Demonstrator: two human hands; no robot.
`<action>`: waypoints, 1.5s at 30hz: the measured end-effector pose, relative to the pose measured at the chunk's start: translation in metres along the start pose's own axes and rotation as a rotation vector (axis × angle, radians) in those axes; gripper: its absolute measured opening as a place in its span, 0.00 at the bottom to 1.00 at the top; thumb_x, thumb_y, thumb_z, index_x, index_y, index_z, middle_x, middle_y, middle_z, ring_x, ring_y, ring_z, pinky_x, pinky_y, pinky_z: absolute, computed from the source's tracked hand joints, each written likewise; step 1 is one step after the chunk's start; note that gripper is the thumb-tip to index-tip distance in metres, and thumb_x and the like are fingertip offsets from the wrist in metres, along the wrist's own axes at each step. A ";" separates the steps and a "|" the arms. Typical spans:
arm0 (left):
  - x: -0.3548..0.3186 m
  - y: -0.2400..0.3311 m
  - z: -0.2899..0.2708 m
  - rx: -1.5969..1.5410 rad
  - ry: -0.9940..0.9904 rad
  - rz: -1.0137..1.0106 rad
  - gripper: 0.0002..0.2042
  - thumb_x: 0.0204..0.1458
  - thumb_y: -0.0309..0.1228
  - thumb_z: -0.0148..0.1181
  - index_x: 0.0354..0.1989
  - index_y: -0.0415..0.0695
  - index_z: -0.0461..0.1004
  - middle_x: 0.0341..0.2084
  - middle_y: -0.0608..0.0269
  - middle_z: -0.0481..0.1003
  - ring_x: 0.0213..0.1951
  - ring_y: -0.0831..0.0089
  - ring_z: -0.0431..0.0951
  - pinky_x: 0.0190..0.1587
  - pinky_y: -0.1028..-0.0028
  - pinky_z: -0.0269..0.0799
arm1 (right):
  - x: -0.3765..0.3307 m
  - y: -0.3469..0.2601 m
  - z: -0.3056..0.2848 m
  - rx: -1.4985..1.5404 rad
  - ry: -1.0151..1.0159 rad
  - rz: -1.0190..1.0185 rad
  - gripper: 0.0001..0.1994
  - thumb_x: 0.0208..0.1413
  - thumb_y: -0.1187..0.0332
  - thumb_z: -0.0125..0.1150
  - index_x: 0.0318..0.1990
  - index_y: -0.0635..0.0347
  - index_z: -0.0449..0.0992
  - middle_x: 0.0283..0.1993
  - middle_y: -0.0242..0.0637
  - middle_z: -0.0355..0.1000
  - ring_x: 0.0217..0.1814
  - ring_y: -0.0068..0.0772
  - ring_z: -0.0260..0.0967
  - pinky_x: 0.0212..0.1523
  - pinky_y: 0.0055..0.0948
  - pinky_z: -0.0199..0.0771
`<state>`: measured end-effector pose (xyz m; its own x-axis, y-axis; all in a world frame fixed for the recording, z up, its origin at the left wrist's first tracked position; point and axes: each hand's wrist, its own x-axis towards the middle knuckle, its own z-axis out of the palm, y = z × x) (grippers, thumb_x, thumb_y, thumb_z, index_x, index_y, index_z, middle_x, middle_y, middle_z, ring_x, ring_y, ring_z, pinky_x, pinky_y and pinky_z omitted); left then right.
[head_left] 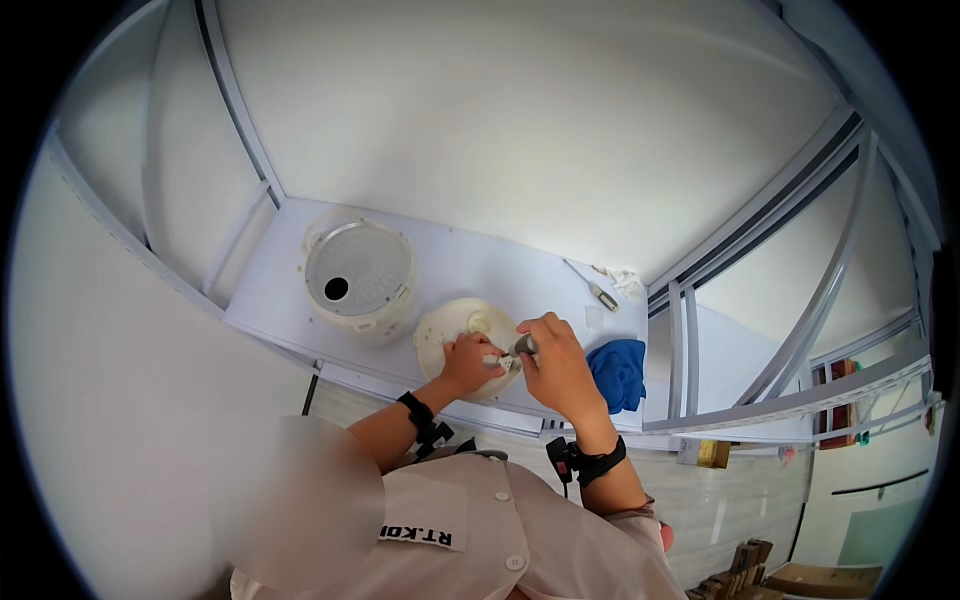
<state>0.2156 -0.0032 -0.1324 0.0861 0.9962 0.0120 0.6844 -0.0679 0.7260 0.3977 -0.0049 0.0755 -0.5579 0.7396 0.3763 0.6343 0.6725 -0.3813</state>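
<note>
Round cream lid (450, 335) lies flat on the counter (520, 265); your left hand (468, 362) pinches a small white part against it. Keep your right hand (555, 365), closed around the grey-handled tool (524, 345), upright over that part, and press steadily.

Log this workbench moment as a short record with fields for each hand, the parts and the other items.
left hand: pinches a small white piece over the round cream part
right hand: grips a grey-handled tool, tip at that piece
larger housing: cream, round, dark hole, behind and to the left
blue cloth: right of the hands
bench: white
</note>
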 end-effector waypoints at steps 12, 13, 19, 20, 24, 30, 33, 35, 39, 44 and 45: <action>0.000 -0.001 -0.002 0.014 0.006 0.033 0.15 0.44 0.48 0.77 0.40 0.62 0.88 0.46 0.74 0.78 0.54 0.63 0.72 0.55 0.56 0.55 | 0.007 0.001 0.012 0.172 0.004 0.018 0.16 0.56 0.70 0.69 0.52 0.56 0.78 0.41 0.42 0.75 0.40 0.52 0.77 0.39 0.42 0.79; 0.001 0.000 -0.002 0.014 -0.004 0.032 0.15 0.44 0.49 0.77 0.40 0.62 0.88 0.46 0.74 0.78 0.54 0.63 0.72 0.55 0.56 0.55 | 0.006 0.003 0.012 0.213 0.041 -0.070 0.16 0.58 0.68 0.70 0.54 0.56 0.79 0.43 0.42 0.76 0.38 0.53 0.79 0.37 0.41 0.79; 0.000 0.000 -0.004 0.017 0.029 0.029 0.14 0.47 0.50 0.75 0.38 0.60 0.89 0.46 0.73 0.78 0.54 0.62 0.72 0.55 0.57 0.55 | 0.012 -0.038 -0.007 -0.209 -0.126 0.476 0.16 0.58 0.68 0.70 0.52 0.62 0.77 0.46 0.50 0.79 0.38 0.59 0.80 0.39 0.46 0.80; 0.000 0.003 -0.005 0.019 0.021 0.023 0.13 0.48 0.50 0.75 0.38 0.60 0.89 0.46 0.73 0.78 0.54 0.62 0.72 0.55 0.56 0.55 | 0.009 -0.031 -0.003 -0.177 -0.138 0.463 0.16 0.57 0.68 0.70 0.51 0.62 0.76 0.45 0.51 0.79 0.38 0.59 0.79 0.39 0.47 0.80; 0.002 0.003 -0.001 0.027 0.056 0.029 0.11 0.50 0.48 0.73 0.38 0.59 0.89 0.44 0.73 0.80 0.51 0.62 0.74 0.52 0.54 0.55 | -0.001 -0.002 0.010 0.057 -0.043 0.256 0.18 0.55 0.67 0.72 0.51 0.61 0.76 0.40 0.50 0.78 0.42 0.60 0.79 0.44 0.48 0.80; 0.004 0.004 0.004 0.065 0.061 0.031 0.08 0.53 0.45 0.71 0.36 0.61 0.90 0.41 0.77 0.83 0.53 0.60 0.73 0.52 0.51 0.54 | -0.004 -0.003 0.019 0.113 0.060 0.117 0.23 0.55 0.70 0.72 0.57 0.62 0.73 0.41 0.51 0.78 0.44 0.61 0.78 0.46 0.50 0.79; 0.003 0.007 0.004 0.089 0.106 0.044 0.07 0.52 0.44 0.71 0.32 0.60 0.89 0.40 0.77 0.84 0.50 0.61 0.75 0.49 0.51 0.54 | -0.003 -0.006 0.018 0.121 0.078 0.256 0.24 0.57 0.70 0.73 0.60 0.62 0.72 0.42 0.50 0.79 0.44 0.59 0.79 0.45 0.47 0.80; 0.002 0.011 0.004 0.106 0.150 0.063 0.07 0.52 0.44 0.71 0.31 0.59 0.88 0.38 0.77 0.84 0.47 0.62 0.77 0.47 0.51 0.54 | -0.004 -0.004 0.018 0.132 0.097 0.293 0.25 0.58 0.70 0.73 0.61 0.62 0.72 0.43 0.49 0.80 0.43 0.57 0.80 0.44 0.45 0.80; 0.002 0.014 0.004 0.137 0.217 0.113 0.06 0.52 0.42 0.71 0.29 0.57 0.86 0.33 0.77 0.82 0.42 0.65 0.79 0.45 0.52 0.54 | -0.008 0.006 0.023 0.167 0.185 0.240 0.27 0.58 0.70 0.74 0.63 0.62 0.71 0.46 0.47 0.82 0.44 0.54 0.81 0.44 0.43 0.80; 0.003 0.018 0.000 0.245 0.299 0.211 0.05 0.53 0.41 0.70 0.31 0.57 0.84 0.33 0.75 0.80 0.40 0.66 0.78 0.46 0.54 0.54 | -0.015 0.015 0.020 0.159 0.274 0.256 0.26 0.59 0.69 0.75 0.63 0.61 0.73 0.49 0.43 0.83 0.46 0.46 0.82 0.43 0.37 0.80; 0.003 0.023 -0.004 0.247 0.298 0.232 0.04 0.53 0.40 0.70 0.31 0.57 0.84 0.33 0.75 0.79 0.40 0.67 0.78 0.47 0.56 0.55 | -0.019 0.021 0.020 0.166 0.302 0.266 0.26 0.59 0.69 0.75 0.63 0.61 0.73 0.49 0.42 0.84 0.46 0.44 0.82 0.43 0.35 0.79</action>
<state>0.2289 -0.0020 -0.1132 0.0702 0.9226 0.3792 0.8270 -0.2664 0.4951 0.4108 -0.0038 0.0434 -0.1891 0.8635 0.4675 0.6261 0.4728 -0.6200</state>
